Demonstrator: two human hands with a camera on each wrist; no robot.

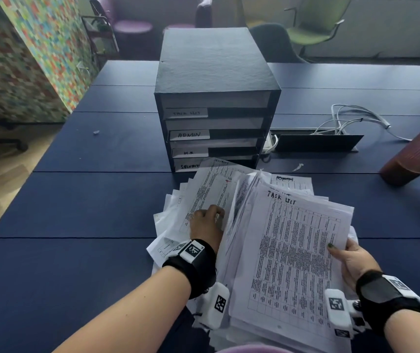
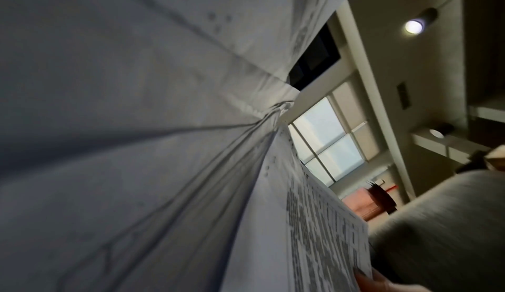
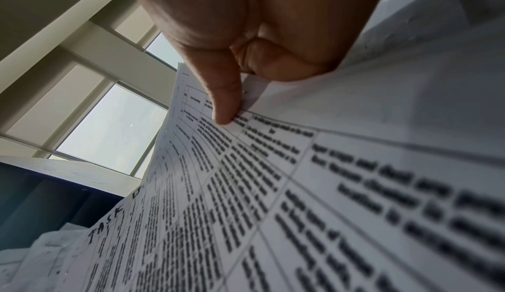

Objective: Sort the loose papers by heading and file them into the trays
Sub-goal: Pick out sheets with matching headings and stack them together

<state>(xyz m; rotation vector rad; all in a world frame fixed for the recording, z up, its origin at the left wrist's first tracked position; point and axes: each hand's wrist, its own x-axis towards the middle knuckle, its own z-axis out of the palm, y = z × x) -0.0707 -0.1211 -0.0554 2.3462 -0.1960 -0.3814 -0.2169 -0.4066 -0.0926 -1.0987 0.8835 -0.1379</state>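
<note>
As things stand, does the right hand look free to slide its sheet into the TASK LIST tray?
Probably yes. The right hand already pinches the TASK LIST sheet, and the TASK LIST tray, the top slot, faces the person with its opening unobstructed. The left hand rests on other papers.

Dim, cool daylight enters through the windows (image 3: 109, 128); a ceiling lamp (image 2: 414, 26) glares. Both wrist views blur the nearby papers (image 2: 136, 124), and the head view bends at its edges.

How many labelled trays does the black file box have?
4, stacked in the file box: TASK LIST tray on top, ADMIN tray below, then H.R tray, and the lowest tray, its label partly covered by papers.
</note>
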